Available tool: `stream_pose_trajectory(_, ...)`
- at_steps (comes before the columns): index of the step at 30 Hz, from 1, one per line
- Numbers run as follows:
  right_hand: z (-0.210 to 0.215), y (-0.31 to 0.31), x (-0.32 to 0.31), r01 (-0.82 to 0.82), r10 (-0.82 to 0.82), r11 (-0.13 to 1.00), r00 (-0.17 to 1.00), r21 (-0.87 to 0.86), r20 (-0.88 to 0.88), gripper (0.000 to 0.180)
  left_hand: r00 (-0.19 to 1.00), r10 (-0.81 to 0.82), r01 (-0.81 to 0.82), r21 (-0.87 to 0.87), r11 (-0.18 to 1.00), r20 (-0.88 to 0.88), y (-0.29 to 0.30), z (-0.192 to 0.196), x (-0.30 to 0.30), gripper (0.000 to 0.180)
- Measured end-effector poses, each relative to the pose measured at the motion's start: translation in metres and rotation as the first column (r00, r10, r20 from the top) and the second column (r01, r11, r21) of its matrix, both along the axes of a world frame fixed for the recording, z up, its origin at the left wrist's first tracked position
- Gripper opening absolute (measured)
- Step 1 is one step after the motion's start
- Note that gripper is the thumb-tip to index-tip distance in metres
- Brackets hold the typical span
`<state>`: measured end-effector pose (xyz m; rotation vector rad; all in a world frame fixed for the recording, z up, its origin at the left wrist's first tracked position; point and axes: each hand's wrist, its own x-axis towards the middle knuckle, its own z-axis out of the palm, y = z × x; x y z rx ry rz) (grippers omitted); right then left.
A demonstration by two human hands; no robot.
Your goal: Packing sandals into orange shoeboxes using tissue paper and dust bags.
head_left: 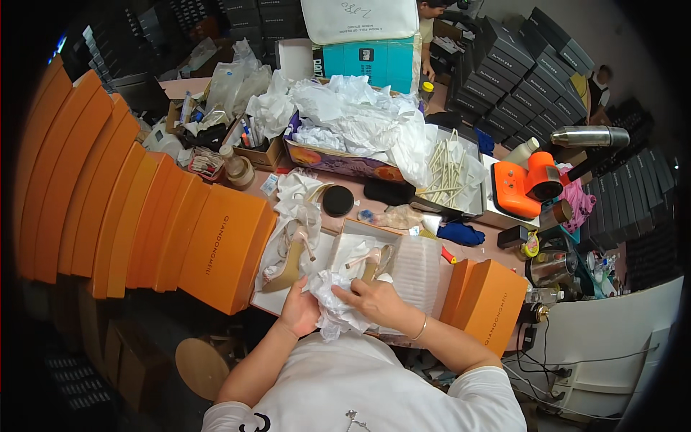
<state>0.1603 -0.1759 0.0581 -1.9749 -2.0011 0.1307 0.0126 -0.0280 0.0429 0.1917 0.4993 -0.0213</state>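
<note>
A crumpled ball of white tissue paper (pixel 330 306) sits between my two hands, low over the near edge of the table. My left hand (pixel 299 311) cups it from the left. My right hand (pixel 376 301) closes on it from the right, fingers bent over the paper. Just beyond my left hand, a beige high-heeled shoe (pixel 286 265) lies on its side on white paper. Its mate, another high-heeled shoe (pixel 371 262), lies in an open shoe box (pixel 363 229) beyond my right hand. White ribbed wrapping sheet (pixel 417 268) lies to the right of that box.
Orange shoe boxes (pixel 223 248) line the left side, and more orange boxes (pixel 484 302) stand at the right. Farther back are a carton heaped with tissue paper (pixel 353 122), a tray of white sticks (pixel 448 169), a round black tin (pixel 337 201) and an orange heat tool (pixel 520 189).
</note>
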Motion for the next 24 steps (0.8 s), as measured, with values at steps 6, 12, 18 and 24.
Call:
stream_pose_trajectory(6, 0.024, 0.003, 0.025, -0.102, 0.078, 0.995, 0.791, -0.005, -0.607, 0.062, 0.970, -0.243, 0.213, 0.505, 0.837, -0.007, 0.003, -0.030, -0.019, 0.042)
stream_pose_trajectory(12, -0.016, 0.005, 0.011, -0.153, -0.193, 0.958, 0.276, -0.241, -0.942, 0.058, 0.988, -0.079, 0.118, 0.981, -0.156, -0.132, -0.002, 0.016, 0.003, 0.036)
stream_pose_trajectory(18, -0.011, 0.007, -0.001, 0.169, -0.244, 0.964, 0.872, -0.206, -0.424, 0.060, 0.990, -0.118, 0.142, 0.442, 0.885, -0.083, 0.008, -0.030, -0.007, 0.040)
stream_pose_trajectory(24, -0.015, 0.014, -0.012, 0.080, -0.074, 0.996, 0.991, 0.046, -0.115, 0.069, 0.997, 0.004, 0.026, 0.418, 0.908, -0.072, 0.003, -0.009, -0.013, 0.052)
